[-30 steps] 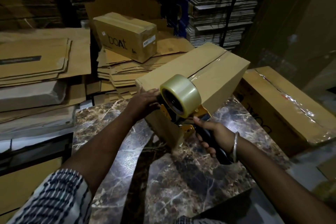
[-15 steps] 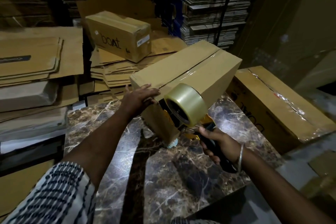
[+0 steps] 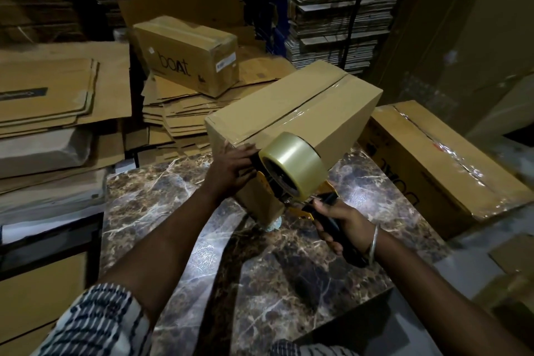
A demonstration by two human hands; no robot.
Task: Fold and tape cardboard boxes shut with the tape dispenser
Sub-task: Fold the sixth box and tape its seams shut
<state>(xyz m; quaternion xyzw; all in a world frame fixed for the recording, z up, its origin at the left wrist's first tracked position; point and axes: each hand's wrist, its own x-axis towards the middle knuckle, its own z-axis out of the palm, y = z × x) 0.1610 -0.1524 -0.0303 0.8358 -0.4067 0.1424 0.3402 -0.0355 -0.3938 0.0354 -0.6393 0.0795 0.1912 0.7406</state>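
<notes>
Flattened cardboard sheets [image 3: 57, 95] lie stacked at the far left, beside the marble-patterned surface [image 3: 260, 283]. Behind them a sealed box printed "boat" [image 3: 185, 55] sits on a lower pile of flat blanks.

The left hand [image 3: 231, 170] lies against the near end of the box being taped [image 3: 291, 113], fingers extended and flat on the cardboard at the top edge, bracing it. That box rests tilted on the surface, near end low, with its two top flaps closed and a strip of clear tape already glossy along the centre seam.

The tape dispenser [image 3: 291, 170] stands against the near end face of the box, its clear roll facing the onlooker, its yellow frame below. The right hand [image 3: 338, 225] is wrapped round the black handle in a full grip; a metal bangle shows at the wrist. A small pale object under the box corner cannot be identified.

At the far right another taped box [image 3: 433, 170] lies just beside the surface.

Risks from this position, as judgement:
- The strip appears to be turning down over the end face. If the cutter does not bite cleanly, the tape may stretch or pull back off the seam.
- The box is tilted and held by a flat palm only; a hard pull on the handle may slide it across the smooth surface.
- Fingers of the bracing hand lie close to the dispenser's blade end.
</notes>
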